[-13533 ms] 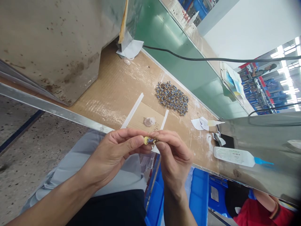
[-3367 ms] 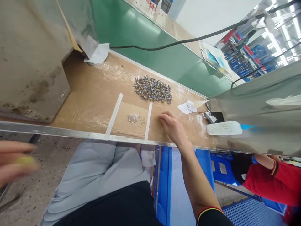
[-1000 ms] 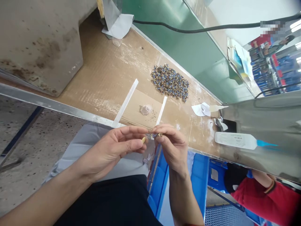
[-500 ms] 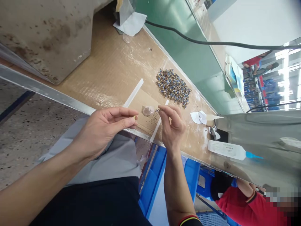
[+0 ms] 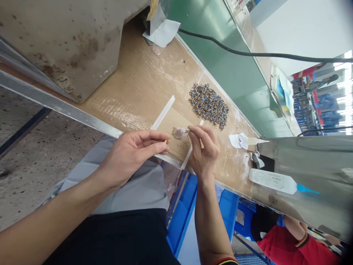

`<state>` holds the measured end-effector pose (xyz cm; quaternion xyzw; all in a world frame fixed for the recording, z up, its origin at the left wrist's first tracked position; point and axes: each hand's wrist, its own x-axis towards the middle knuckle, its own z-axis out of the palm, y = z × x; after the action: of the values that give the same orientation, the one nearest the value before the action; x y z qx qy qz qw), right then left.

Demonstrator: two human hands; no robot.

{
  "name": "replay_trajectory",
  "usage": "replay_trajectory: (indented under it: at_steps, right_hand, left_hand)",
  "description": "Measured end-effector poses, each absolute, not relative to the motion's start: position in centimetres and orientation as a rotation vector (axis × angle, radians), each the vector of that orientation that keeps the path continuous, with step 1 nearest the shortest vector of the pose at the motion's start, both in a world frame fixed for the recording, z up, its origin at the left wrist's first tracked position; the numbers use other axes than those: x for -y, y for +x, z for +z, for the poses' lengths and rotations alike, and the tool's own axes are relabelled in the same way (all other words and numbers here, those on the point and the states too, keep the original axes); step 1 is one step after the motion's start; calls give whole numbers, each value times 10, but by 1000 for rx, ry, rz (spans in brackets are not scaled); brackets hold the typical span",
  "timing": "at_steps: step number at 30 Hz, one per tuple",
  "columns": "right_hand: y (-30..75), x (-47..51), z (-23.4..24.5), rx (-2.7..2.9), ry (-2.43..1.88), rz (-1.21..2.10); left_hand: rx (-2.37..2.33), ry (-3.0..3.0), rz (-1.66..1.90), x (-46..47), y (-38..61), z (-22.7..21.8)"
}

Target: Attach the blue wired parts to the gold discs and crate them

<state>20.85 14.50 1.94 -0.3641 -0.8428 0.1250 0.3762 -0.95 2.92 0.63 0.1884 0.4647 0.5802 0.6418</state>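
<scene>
My left hand is closed at the table's near edge, thumb and fingers pinching a tiny yellow piece that mostly hides between the fingertips. My right hand pinches a small dark metal part, too small to make out fully. Its tip hangs at the right rim of a small clear round dish; whether it touches the dish I cannot tell. Tiny dark specks lie beside the dish on a cardboard patch. Behind my right hand is a heap of small brass-and-blue metal parts.
White tape strips border the cardboard patch. To the right lie a nozzle tip on white paper and a white bottle with blue nozzle. A stained grey machine housing stands at left. A person in a red sleeve sits lower right.
The whole view has shifted slightly, so things appear further right and lower. My right fingertips with the metal part have moved a little closer to the dish. My left hand keeps its pinch.
</scene>
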Motion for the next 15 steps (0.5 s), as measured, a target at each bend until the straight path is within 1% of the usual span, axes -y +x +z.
replay_trajectory:
  at_steps: [15]
  right_hand:
    - [208,-143,23,2153,-966,327]
  left_hand:
    - [-1061,440,1320,-28,-10,7]
